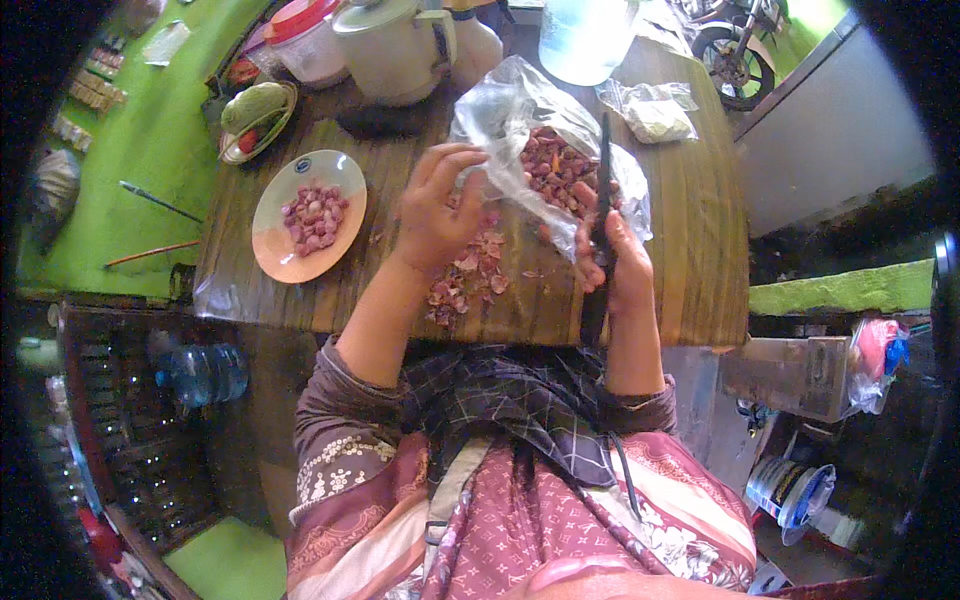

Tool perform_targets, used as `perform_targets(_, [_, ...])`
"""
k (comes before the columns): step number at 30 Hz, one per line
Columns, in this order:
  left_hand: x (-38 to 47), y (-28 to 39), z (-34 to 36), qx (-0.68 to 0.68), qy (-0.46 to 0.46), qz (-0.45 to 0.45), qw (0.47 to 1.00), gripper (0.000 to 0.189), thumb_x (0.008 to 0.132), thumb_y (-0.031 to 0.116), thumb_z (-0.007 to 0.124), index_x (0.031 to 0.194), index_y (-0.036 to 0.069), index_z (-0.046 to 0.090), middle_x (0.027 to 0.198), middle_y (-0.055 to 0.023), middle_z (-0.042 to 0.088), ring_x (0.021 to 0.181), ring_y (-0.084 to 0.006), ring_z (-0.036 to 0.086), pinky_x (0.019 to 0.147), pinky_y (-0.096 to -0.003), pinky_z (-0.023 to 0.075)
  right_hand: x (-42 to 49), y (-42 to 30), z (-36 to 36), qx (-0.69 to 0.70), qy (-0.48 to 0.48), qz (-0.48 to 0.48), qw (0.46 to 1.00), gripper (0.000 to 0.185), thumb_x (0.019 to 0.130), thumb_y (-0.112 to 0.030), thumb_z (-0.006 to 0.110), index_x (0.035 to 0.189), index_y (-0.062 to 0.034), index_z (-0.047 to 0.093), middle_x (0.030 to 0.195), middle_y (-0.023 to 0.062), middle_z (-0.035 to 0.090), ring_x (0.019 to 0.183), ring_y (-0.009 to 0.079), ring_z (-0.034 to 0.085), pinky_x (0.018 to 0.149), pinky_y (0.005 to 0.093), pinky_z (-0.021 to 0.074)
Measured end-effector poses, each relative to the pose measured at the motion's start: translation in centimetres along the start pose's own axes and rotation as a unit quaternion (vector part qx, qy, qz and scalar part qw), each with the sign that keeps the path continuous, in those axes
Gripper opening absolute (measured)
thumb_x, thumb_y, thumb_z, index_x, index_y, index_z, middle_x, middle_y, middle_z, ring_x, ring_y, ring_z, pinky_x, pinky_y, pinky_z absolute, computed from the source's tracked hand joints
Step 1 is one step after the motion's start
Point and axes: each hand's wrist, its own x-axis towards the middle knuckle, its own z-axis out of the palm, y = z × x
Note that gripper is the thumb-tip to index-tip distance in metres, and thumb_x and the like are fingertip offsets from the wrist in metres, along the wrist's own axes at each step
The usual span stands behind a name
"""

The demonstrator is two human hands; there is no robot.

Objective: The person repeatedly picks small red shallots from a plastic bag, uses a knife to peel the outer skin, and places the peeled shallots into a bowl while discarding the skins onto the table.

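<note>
My right hand grips a knife, its dark blade pointing away from me over the plastic bag's right side and its black handle towards the table's near edge. The clear plastic bag lies spread open, with many small red shallots inside. At the bag's left edge my left hand is raised, fingers apart, with no held thing visible. Loose shallot skins lie in a heap below and beside it. Further left, a plate carries a pile of peeled pinkish shallots.
On the wooden table, a pitcher, a red-lidded container and a bowl of green vegetables stand at the far left. A translucent container and a small plastic bag sit far right. A water bottle lies lower left.
</note>
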Motion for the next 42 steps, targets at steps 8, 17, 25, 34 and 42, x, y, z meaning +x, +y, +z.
perform_targets(8, [2.3,1.6,7.8,0.250,-0.301,-0.096,0.915,0.034,0.083,0.021,0.056,0.113,0.006,0.052,0.108,-0.0186,0.056,0.100,-0.0317,0.056,0.087,-0.0401,0.0448,-0.5,-1.3,-3.7,-0.109,0.116,0.023,0.987,0.059,0.093,-0.033,0.043,0.139,-0.0056,0.020,0.071,0.0070,0.054,0.044,0.0105,0.043,0.040,0.0247,0.0392])
perform_targets(17, [4.1,-4.7,6.5,0.252,-0.431,-0.231,0.835,0.056,0.071,0.016,0.062,0.123,0.005,0.045,0.115,-0.0222,0.053,0.108,-0.0345,0.052,0.091,-0.0398,0.0426,-0.7,1.1,-5.4,-0.105,0.162,0.055,0.980,0.029,0.094,-0.033,0.042,0.110,-0.0087,0.045,0.071,0.0050,0.051,0.042,0.0090,0.040,0.038,0.0246,0.0369])
perform_targets(25, [5.0,-4.5,5.0,0.071,-0.345,-0.094,0.931,0.053,0.067,0.005,0.061,0.119,0.011,0.053,0.118,-0.0172,0.051,0.104,-0.0301,0.053,0.090,-0.0377,0.0425,-0.9,1.4,-4.3,-0.081,0.174,0.043,0.980,0.036,0.094,-0.032,0.041,0.123,-0.0099,0.041,0.069,0.0043,0.051,0.044,0.0084,0.040,0.039,0.0240,0.0368])
perform_targets(34, [2.8,-3.3,6.4,0.209,-0.414,-0.056,0.884,0.027,0.069,0.022,0.065,0.092,0.009,0.062,0.088,-0.0156,0.062,0.090,-0.0328,0.058,0.080,-0.0418,0.0468,-1.2,0.8,-3.1,-0.062,0.151,0.033,0.986,0.044,0.095,-0.028,0.040,0.135,-0.0124,0.030,0.073,0.0044,0.051,0.044,0.0089,0.040,0.040,0.0241,0.0369])
perform_targets(42, [-0.9,-2.0,5.9,0.175,-0.266,-0.005,0.948,0.020,0.074,0.019,0.063,0.087,0.005,0.062,0.090,-0.0152,0.061,0.083,-0.0327,0.059,0.074,-0.0410,0.0481,-2.0,0.8,-1.8,-0.088,0.133,0.032,0.987,0.044,0.094,-0.027,0.041,0.134,-0.0088,0.033,0.073,0.0045,0.052,0.045,0.0097,0.042,0.041,0.0248,0.0385])
